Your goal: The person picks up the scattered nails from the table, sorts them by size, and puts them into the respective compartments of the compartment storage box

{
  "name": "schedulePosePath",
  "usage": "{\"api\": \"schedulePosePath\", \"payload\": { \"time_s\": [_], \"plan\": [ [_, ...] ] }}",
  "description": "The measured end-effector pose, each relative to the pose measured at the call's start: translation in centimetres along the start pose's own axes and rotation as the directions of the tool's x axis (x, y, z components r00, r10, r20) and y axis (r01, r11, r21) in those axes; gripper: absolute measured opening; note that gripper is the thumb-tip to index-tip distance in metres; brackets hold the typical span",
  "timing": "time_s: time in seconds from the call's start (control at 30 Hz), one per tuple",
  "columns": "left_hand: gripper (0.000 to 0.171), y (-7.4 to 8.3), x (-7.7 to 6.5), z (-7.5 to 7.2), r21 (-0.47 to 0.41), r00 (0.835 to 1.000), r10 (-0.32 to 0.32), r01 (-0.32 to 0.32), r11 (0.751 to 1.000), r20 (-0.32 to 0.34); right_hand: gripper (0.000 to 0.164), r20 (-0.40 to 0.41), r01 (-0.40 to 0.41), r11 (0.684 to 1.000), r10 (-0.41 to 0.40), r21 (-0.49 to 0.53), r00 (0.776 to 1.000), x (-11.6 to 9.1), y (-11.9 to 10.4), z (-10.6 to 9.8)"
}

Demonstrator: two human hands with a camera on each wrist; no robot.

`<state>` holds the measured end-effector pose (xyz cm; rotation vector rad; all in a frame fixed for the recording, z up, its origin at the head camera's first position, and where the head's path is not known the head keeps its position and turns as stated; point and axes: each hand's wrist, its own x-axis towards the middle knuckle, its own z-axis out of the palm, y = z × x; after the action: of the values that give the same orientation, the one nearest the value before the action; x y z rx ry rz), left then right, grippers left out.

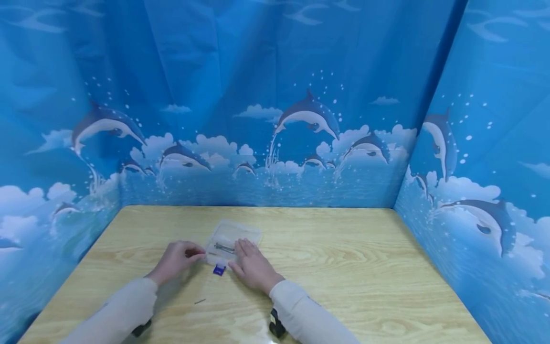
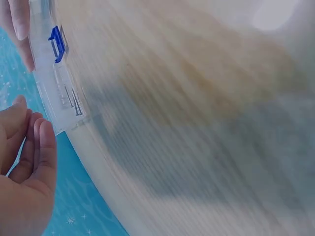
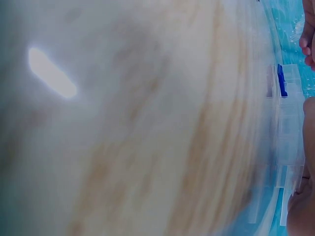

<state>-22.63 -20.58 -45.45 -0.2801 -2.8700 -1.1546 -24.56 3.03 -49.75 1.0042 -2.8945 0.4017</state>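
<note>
A clear plastic box [image 1: 232,231] with several compartments lies on the table, a blue latch [image 1: 219,270] at its near edge. Several thin metal screws or nails [image 1: 224,248] are inside it. At the box's left edge is my left hand [image 1: 178,260], thumb and fingertips close together; the left wrist view shows the fingers [image 2: 47,147] loosely curved, with nothing visible between them. My right hand [image 1: 254,267] rests over the box's right side with its fingers stretched forward, hiding part of the box. The right wrist view catches only the edge of that hand [image 3: 307,147].
One dark, thin screw or nail [image 1: 199,301] lies on the wood-grain table [image 1: 343,267], nearer me than the box. Blue dolphin-print curtains [image 1: 258,119] stand along the table's back and sides. Dark wrist devices [image 1: 277,324] sit under both sleeves.
</note>
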Motion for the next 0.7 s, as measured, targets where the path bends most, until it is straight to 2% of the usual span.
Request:
{"api": "schedulePosePath", "payload": {
  "time_s": [0.3,0.47,0.7],
  "plan": [
    [0.013,0.2,-2.2,0.1,0.005,0.997,0.062,-0.062,0.998,0.048,0.061,0.008,-0.007,1.0,0.007,-0.001,1.0,-0.2,0.0,-0.2],
    [0.013,0.3,-3.5,0.6,0.013,0.998,0.015,-0.015,1.0,0.056,0.061,0.01,-0.001,1.0,0.001,0.0,1.0,-0.2,0.0,-0.4],
    [0.017,0.1,-5.6,1.0,0.023,0.99,-0.102,0.1,0.995,0.099,0.062,0.006,0.001,1.0,-0.001,-0.01,1.0,-0.2,-0.1,-0.3]
  ]
}}
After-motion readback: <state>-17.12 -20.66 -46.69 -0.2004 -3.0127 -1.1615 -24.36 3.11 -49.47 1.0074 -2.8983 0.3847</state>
